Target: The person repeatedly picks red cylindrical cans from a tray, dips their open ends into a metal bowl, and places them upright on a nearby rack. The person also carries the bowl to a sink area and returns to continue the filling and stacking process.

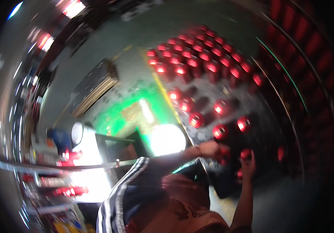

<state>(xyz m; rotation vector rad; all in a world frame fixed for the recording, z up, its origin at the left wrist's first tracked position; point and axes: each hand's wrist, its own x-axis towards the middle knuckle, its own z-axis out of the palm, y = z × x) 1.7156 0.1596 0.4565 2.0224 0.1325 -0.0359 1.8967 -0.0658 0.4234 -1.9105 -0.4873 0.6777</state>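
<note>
My left arm stretches across in a dark sleeve with white stripes. My left hand [209, 149] is closed at a red metal cylinder [224, 154], which looks like a fire extinguisher body; motion blur softens the grip. To its right, my right hand [247, 167] has its fingers around the top of another red cylinder [246, 154]. A further one [240, 173] shows partly beside that hand's wrist. Just beyond my hands stand loose upright cylinders, among them one at the front [220, 132] and one to the right [244, 124].
Farther off, a dense block of red cylinders [192, 62] stands on the floor. Racks with red cylinders [291, 50] line the right. A dark flat stack with light edges [97, 91] lies left of a yellow floor line [163, 91]. A bright round lamp-like surface [168, 139] glares near my left arm.
</note>
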